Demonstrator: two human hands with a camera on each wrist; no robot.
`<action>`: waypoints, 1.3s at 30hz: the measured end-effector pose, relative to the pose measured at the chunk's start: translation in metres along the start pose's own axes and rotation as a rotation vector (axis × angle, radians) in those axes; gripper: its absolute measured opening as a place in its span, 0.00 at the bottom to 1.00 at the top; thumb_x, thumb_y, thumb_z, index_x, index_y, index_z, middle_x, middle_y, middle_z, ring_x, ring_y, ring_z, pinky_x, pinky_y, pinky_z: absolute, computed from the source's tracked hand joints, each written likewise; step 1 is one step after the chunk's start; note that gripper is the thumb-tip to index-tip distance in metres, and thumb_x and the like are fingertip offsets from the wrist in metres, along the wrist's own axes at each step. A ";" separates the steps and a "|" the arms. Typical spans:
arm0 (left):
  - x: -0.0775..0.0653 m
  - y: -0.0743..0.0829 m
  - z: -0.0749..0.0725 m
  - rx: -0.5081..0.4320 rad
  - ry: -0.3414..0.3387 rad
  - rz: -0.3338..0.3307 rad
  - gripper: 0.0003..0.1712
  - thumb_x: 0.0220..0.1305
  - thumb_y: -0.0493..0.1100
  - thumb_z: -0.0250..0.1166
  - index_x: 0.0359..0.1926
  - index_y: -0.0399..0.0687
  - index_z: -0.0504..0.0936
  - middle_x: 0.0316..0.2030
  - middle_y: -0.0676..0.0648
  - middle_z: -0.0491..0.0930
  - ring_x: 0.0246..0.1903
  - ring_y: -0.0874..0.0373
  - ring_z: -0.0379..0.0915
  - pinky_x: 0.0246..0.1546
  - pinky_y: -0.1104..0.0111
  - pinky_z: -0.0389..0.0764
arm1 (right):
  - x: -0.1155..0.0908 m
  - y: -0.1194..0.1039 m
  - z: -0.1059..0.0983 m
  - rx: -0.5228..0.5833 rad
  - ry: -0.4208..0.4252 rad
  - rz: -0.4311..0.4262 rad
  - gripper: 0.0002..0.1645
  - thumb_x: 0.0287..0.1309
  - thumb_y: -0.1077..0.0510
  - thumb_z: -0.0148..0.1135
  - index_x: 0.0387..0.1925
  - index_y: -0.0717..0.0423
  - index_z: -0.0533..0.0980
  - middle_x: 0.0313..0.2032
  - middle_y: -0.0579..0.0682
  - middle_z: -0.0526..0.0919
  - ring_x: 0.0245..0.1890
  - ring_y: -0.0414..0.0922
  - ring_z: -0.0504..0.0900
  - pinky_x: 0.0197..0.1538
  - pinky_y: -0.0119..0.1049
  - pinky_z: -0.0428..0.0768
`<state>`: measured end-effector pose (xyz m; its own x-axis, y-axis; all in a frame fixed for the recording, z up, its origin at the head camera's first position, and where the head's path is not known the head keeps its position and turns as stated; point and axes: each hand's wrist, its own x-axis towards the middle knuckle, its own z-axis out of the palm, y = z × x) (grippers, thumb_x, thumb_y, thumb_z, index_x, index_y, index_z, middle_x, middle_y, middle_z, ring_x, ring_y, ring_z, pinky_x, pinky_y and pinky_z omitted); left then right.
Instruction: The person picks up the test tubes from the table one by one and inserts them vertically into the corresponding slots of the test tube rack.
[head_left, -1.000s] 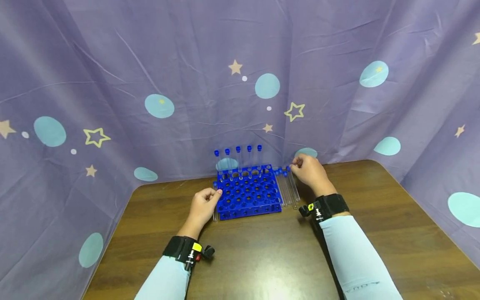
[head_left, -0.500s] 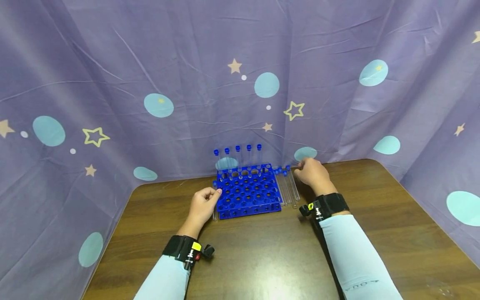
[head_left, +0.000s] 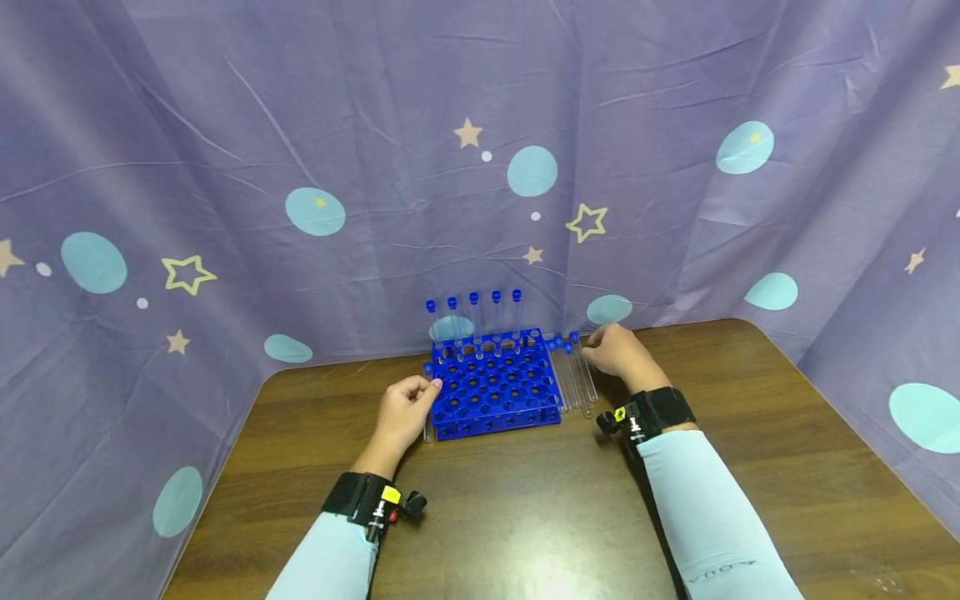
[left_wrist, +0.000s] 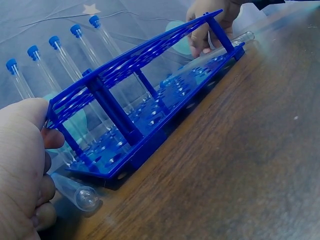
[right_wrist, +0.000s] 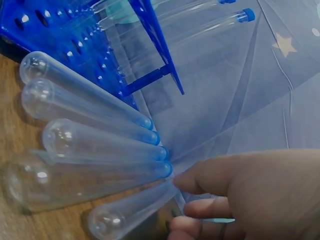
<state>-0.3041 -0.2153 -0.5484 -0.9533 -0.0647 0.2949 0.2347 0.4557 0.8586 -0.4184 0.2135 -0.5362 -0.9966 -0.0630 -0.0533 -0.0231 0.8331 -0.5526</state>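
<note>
A blue test tube rack (head_left: 495,387) stands on the table, with a row of several blue-capped test tubes (head_left: 474,321) upright along its back. My left hand (head_left: 405,412) pinches the rack's left top edge between thumb and forefinger. Under that hand's other fingers lies a clear test tube (left_wrist: 82,195) beside the rack. Several more capped test tubes (right_wrist: 100,180) lie side by side right of the rack. My right hand (head_left: 618,354) is at the cap end of the outermost one (right_wrist: 120,210), thumb and fingers apart. The thumb tip overlaps its end, hiding the cap.
The brown wooden table (head_left: 480,508) reaches back to a purple curtain (head_left: 420,167) with stars and teal spots. The curtain hangs right behind the rack and the lying tubes. Bands on both wrists carry small cameras.
My right hand draws slightly away from the outermost tube's cap, then comes back a little lower along it. The left hand stays on the rack, which has not moved.
</note>
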 end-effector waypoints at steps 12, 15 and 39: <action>0.000 0.000 0.000 -0.009 -0.004 -0.001 0.22 0.78 0.46 0.74 0.25 0.45 0.82 0.19 0.59 0.68 0.22 0.64 0.65 0.28 0.69 0.68 | -0.019 -0.020 -0.008 0.127 -0.087 0.026 0.22 0.70 0.54 0.70 0.55 0.69 0.84 0.34 0.57 0.92 0.28 0.49 0.92 0.35 0.44 0.92; -0.001 0.000 0.000 -0.008 -0.003 -0.007 0.22 0.78 0.46 0.74 0.25 0.44 0.82 0.19 0.58 0.68 0.23 0.64 0.65 0.28 0.69 0.68 | -0.034 -0.032 -0.013 0.131 -0.083 0.030 0.21 0.73 0.55 0.68 0.56 0.70 0.83 0.38 0.60 0.92 0.31 0.49 0.92 0.37 0.44 0.93; -0.001 0.002 0.000 0.007 -0.010 -0.016 0.21 0.79 0.48 0.74 0.26 0.44 0.84 0.19 0.60 0.69 0.23 0.62 0.66 0.30 0.69 0.69 | -0.040 -0.035 -0.009 -0.005 -0.009 0.011 0.14 0.68 0.52 0.76 0.38 0.56 0.80 0.33 0.50 0.84 0.24 0.45 0.83 0.32 0.39 0.79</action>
<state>-0.3029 -0.2145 -0.5473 -0.9588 -0.0628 0.2772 0.2185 0.4610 0.8601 -0.3787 0.1914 -0.5075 -0.9961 -0.0583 -0.0666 -0.0124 0.8363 -0.5481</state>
